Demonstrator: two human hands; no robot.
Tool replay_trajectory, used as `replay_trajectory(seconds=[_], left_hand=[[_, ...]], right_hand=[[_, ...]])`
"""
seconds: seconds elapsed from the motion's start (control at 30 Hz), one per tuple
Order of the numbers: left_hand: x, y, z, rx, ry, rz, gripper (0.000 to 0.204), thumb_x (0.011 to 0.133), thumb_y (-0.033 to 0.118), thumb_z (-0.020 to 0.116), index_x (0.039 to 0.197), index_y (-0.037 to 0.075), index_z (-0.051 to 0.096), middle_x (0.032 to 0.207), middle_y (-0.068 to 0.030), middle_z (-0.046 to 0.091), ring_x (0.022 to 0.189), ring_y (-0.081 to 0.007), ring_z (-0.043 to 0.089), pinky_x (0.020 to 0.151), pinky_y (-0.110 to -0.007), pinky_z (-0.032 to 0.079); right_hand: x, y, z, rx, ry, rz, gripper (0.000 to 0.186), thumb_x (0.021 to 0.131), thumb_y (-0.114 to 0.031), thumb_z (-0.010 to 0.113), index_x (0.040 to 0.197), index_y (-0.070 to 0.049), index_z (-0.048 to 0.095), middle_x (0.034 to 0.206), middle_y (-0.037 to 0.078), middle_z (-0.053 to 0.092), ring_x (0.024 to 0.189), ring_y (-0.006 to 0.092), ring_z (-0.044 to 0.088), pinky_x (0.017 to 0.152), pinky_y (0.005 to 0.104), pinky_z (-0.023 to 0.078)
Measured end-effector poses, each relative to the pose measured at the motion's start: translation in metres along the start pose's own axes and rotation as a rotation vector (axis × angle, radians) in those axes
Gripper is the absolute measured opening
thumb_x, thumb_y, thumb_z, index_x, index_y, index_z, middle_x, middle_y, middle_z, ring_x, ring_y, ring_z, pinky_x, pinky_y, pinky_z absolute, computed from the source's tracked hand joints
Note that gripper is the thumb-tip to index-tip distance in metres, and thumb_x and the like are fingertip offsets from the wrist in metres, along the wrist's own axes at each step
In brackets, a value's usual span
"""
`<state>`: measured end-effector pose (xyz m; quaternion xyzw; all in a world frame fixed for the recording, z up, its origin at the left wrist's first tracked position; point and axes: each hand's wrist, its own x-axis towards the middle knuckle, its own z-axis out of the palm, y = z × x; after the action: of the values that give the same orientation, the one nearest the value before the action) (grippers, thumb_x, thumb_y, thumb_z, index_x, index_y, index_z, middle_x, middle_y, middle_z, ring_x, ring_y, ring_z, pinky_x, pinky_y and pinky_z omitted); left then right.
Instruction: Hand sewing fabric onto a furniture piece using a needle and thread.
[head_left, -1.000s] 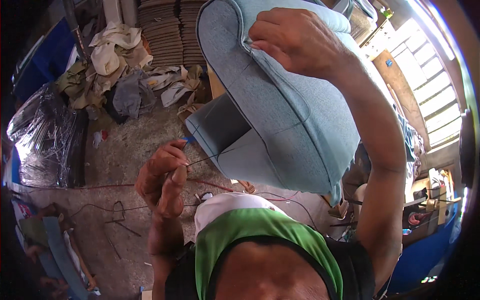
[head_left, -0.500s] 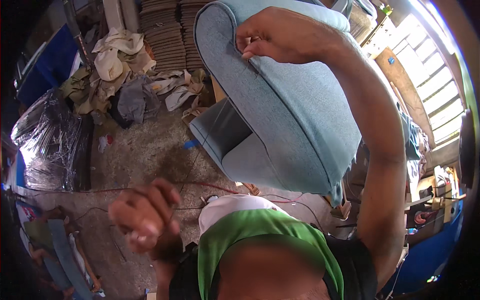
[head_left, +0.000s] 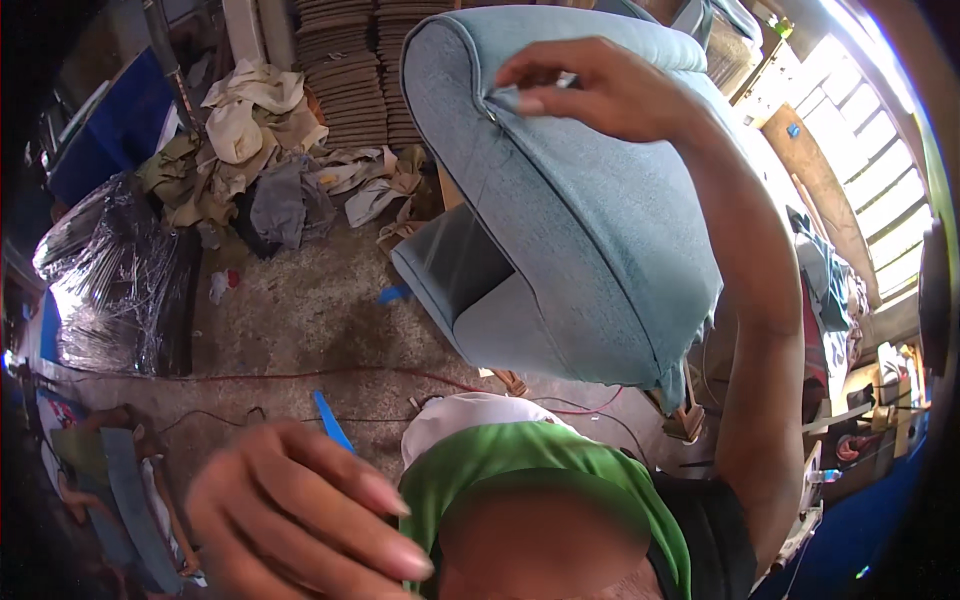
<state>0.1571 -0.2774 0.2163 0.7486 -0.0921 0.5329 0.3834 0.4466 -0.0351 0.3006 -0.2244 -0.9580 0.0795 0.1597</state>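
Concrete floor (head_left: 300, 318). Left: shiny plastic-wrapped bundle (head_left: 125, 290), blue panel (head_left: 115, 135) behind it. Heap of cream, olive and grey cloth scraps (head_left: 245, 125) beside bundle; stacked brown sheets (head_left: 338, 90) behind heap. Red hose (head_left: 300, 373) crosses floor. Right: barred window (head_left: 868, 165), wooden plank (head_left: 822, 175) near it.

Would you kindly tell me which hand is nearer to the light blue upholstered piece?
Right: the right hand is by the seam of the light blue upholstered piece. The left hand is apart from it, lower left, beside the green shirt.
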Motion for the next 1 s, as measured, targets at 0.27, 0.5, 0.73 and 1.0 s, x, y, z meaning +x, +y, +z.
replay_trajectory(seconds=[0.27, 0.5, 0.73, 1.0], left_hand=[[-0.046, 0.034, -0.02, 0.159, 0.252, 0.072, 0.033, 0.077, 0.038, 0.086, 0.107, 0.032, 0.073, 0.13, 0.0153, 0.063, 0.124, -0.0177, 0.046, 0.105, -0.046, 0.031], [-0.058, 0.019, -0.038, 0.146, 0.402, 0.155, 0.042, 0.083, 0.039, 0.082, 0.119, 0.026, 0.066, 0.136, 0.0088, 0.058, 0.133, -0.0269, 0.041, 0.111, -0.054, 0.028], [-0.031, -0.042, -0.041, 0.489, 0.514, -0.016, 0.061, 0.086, 0.039, 0.072, 0.13, 0.002, 0.051, 0.125, -0.0205, 0.061, 0.116, -0.0355, 0.057, 0.103, -0.048, 0.042], [0.069, -0.114, 0.055, 1.249, 0.215, -0.273, 0.049, 0.086, 0.019, 0.075, 0.129, 0.003, 0.058, 0.135, -0.0189, 0.057, 0.128, -0.0379, 0.052, 0.108, -0.047, 0.041]], right_hand=[[-0.009, -0.027, 0.029, -0.169, 0.102, -0.269, 0.024, 0.088, -0.029, 0.076, 0.097, -0.007, 0.073, 0.091, 0.004, 0.067, 0.088, 0.0243, 0.066, 0.077, 0.0413, 0.053], [-0.007, -0.043, 0.029, 0.055, 0.03, -0.025, 0.025, 0.093, -0.028, 0.07, 0.09, -0.003, 0.067, 0.086, 0.01, 0.06, 0.088, 0.0283, 0.061, 0.077, 0.0424, 0.048], [-0.082, -0.079, -0.002, 0.472, 0.085, -0.158, 0.022, 0.097, -0.021, 0.058, 0.088, -0.001, 0.061, 0.089, 0.014, 0.063, 0.087, 0.0273, 0.063, 0.088, 0.0443, 0.048], [-0.343, -0.135, -0.051, 0.7, 0.934, -0.216, 0.02, 0.096, -0.018, 0.049, 0.098, -0.004, 0.063, 0.081, 0.007, 0.054, 0.063, 0.0197, 0.053, 0.066, 0.0339, 0.049]])
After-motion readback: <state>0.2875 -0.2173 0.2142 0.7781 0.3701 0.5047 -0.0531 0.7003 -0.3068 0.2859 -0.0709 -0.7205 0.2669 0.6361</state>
